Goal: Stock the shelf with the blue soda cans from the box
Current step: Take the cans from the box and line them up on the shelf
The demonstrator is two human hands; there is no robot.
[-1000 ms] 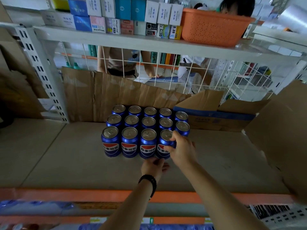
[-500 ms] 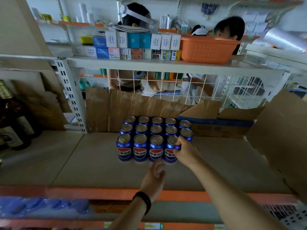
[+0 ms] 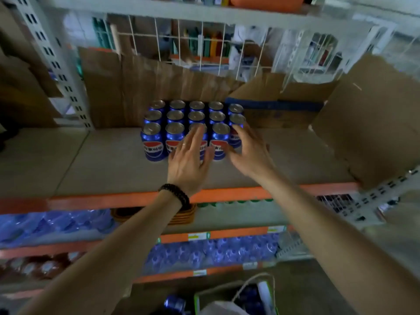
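Observation:
Several blue soda cans [image 3: 154, 142] stand in a tight block on the grey shelf board [image 3: 102, 160]. My left hand [image 3: 189, 158] lies flat, fingers straight, against the front row near the middle of the block. Just to its right, my right hand [image 3: 247, 153] is spread, with its fingertips touching the rightmost can [image 3: 236, 120] and its thumb near the front-row can beside it. Neither hand grips a can. Low in view, a box [image 3: 268, 298] with a green edge holds more blue cans, and one loose blue can [image 3: 175, 303] lies to its left.
A cardboard box with a blue stripe [image 3: 272, 108] sits right of the cans, and a big cardboard flap [image 3: 375, 114] stands further right. Brown cardboard [image 3: 136, 87] lines the wire back. The shelf's orange front edge [image 3: 113, 201] runs below my wrists. Lower shelves hold wrapped bottles [image 3: 211, 251].
My left hand rose from the shelf front to the front row of cans. My right hand let go of the front right can and spread. The view tilted down.

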